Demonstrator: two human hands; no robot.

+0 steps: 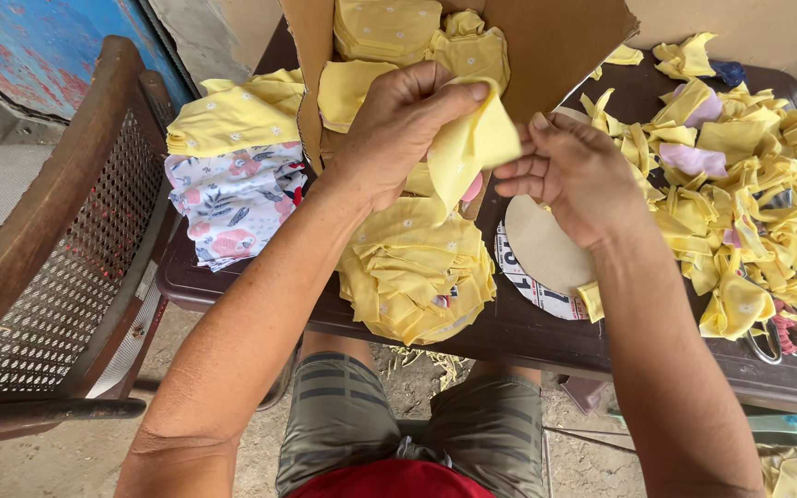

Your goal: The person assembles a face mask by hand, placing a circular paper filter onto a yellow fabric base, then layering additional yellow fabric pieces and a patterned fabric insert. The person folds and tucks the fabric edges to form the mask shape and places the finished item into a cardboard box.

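Observation:
My left hand (398, 129) pinches a small yellow fabric piece (470, 148) between thumb and fingers, holding it up above the table. My right hand (569, 175) is beside it, fingertips touching the piece's right edge. Below the hands lies a pile of yellow cut fabric rounds (417, 272) on the dark brown table (528, 332). A round cardboard template (541, 254) lies flat under my right hand.
An open cardboard box (546, 46) holding yellow pieces stands at the back. Yellow scraps (758, 203) cover the right side, with scissors handles (767, 346) near the edge. Folded yellow and floral fabric (237, 175) sits at left. A wooden cane chair (57, 249) stands left of the table.

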